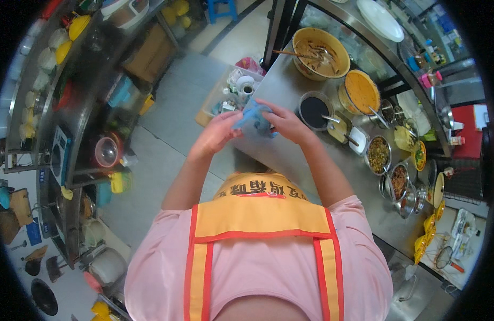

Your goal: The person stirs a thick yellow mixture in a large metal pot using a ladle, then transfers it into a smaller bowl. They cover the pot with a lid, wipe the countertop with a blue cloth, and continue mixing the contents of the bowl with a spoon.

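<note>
Both my hands meet around a crumpled blue, partly see-through plastic bag or film (254,119), at the near left edge of the steel counter (285,150). On its left side, my left hand (219,131) grips the blue plastic between thumb and fingers. From the right, my right hand (285,121) pinches its upper part. What lies inside or behind the plastic cannot be made out. Just beyond, a plastic bin (217,90) holds rolls and small items. Right of my right hand stands a round tub of dark liquid (314,110) with a spoon.
A large bowl of brown sauce (321,54) and a bowl of orange sauce (361,92) stand farther right. Several containers, among them a steel bowl of chopped greens (378,155), line the counter. Steel shelving (76,132) runs along the left. A blue stool (222,10) stands far ahead.
</note>
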`<state>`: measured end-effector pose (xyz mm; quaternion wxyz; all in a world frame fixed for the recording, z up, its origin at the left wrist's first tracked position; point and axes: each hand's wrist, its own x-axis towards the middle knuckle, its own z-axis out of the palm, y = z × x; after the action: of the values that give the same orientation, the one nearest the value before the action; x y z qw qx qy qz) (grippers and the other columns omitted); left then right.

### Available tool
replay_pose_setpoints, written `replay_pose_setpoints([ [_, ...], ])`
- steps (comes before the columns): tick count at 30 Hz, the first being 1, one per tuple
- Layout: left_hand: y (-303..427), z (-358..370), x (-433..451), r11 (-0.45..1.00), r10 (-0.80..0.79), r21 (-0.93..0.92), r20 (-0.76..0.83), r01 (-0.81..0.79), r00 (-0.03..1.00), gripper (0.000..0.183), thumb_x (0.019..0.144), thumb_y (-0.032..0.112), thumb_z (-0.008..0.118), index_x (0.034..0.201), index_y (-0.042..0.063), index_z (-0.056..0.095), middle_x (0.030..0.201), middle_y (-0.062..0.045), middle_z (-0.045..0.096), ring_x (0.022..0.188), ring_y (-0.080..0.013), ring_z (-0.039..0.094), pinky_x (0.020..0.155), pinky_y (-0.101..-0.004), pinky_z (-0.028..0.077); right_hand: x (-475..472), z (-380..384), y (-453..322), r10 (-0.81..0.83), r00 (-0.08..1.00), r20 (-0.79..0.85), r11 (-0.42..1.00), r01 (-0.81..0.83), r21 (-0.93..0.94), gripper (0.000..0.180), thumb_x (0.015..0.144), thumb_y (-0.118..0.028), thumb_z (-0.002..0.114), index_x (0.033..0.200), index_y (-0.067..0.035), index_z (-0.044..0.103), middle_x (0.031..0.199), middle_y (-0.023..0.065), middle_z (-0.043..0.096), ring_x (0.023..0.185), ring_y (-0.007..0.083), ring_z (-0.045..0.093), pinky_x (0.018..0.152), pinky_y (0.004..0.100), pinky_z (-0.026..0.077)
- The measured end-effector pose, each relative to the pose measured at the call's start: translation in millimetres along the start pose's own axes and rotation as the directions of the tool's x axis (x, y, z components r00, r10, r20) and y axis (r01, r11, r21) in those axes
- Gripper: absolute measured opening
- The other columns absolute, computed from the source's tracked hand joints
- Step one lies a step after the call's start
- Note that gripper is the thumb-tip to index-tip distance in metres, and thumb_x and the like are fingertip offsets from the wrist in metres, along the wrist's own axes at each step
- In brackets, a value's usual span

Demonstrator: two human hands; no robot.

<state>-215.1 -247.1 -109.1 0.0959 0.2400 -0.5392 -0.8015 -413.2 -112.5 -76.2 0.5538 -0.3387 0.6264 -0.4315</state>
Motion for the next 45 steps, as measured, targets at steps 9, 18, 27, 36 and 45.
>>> replay_pose_setpoints([
  [9, 46.4, 9.6, 19.8, 0.794, -0.009, -0.608, -0.037, -0.015, 0.999, 0.025, 0.093, 0.021, 0.052, 0.107, 0.001, 0.057, 0.113, -0.016, 0.061, 0.107, -0.0293, 0.058, 0.092, -0.0438, 0.048, 24.5, -28.6, 17.8, -0.286, 0.947, 0.148, 0.931, 0.311, -0.191, 0.042, 0.089, -0.011, 0.061, 0.130, -0.007, 0.056, 0.125, 0.0034, 0.057, 0.102, 0.0147, 0.055, 0.087, 0.0294, 0.047],
  [18, 29.4, 13.0, 22.9, 0.746, -0.034, -0.664, 0.038, 0.051, 0.999, 0.025, 0.091, 0.014, 0.054, 0.113, 0.002, 0.057, 0.111, -0.010, 0.063, 0.105, -0.0231, 0.058, 0.096, -0.0387, 0.044, 40.6, -28.4, 30.2, -0.236, 0.949, 0.209, 0.971, 0.225, 0.076, 0.036, 0.081, -0.007, 0.061, 0.117, -0.004, 0.064, 0.125, 0.0070, 0.058, 0.110, 0.0215, 0.055, 0.095, 0.0349, 0.045],
  [27, 47.1, -44.7, -28.5, 0.984, -0.080, -0.173, -0.187, 0.047, 0.979, 0.022, 0.084, 0.010, 0.065, 0.106, 0.007, 0.062, 0.085, 0.001, 0.057, 0.079, -0.0078, 0.053, 0.054, -0.0214, 0.038, 19.2, -21.1, -17.8, -0.265, 0.964, 0.017, 0.957, 0.265, -0.120, 0.026, 0.088, -0.008, 0.059, 0.111, 0.001, 0.066, 0.097, 0.0000, 0.065, 0.091, 0.0102, 0.056, 0.084, 0.0249, 0.045],
  [36, 24.1, -31.5, -50.8, 0.996, 0.071, 0.070, -0.327, -0.051, 0.942, 0.032, 0.091, 0.036, 0.060, 0.094, 0.005, 0.068, 0.090, -0.002, 0.066, 0.082, -0.0103, 0.056, 0.071, -0.0247, 0.043, 35.2, 20.4, -50.5, -0.500, 0.849, -0.173, 0.822, 0.403, -0.402, 0.026, 0.083, -0.008, 0.061, 0.108, -0.006, 0.068, 0.090, 0.0076, 0.068, 0.084, 0.0133, 0.062, 0.075, 0.0278, 0.050],
  [45, 23.9, 9.0, -32.4, 0.551, -0.026, -0.791, 0.301, 0.265, 0.953, 0.054, 0.094, 0.042, 0.052, 0.128, 0.000, 0.049, 0.117, -0.013, 0.061, 0.104, -0.0259, 0.062, 0.091, -0.0396, 0.050, -19.1, 77.2, -59.6, -0.618, 0.672, 0.409, 0.132, 0.601, -0.788, 0.035, 0.069, 0.001, 0.061, 0.103, -0.009, 0.063, 0.094, 0.0099, 0.059, 0.091, 0.0329, 0.058, 0.082, 0.0394, 0.050],
])
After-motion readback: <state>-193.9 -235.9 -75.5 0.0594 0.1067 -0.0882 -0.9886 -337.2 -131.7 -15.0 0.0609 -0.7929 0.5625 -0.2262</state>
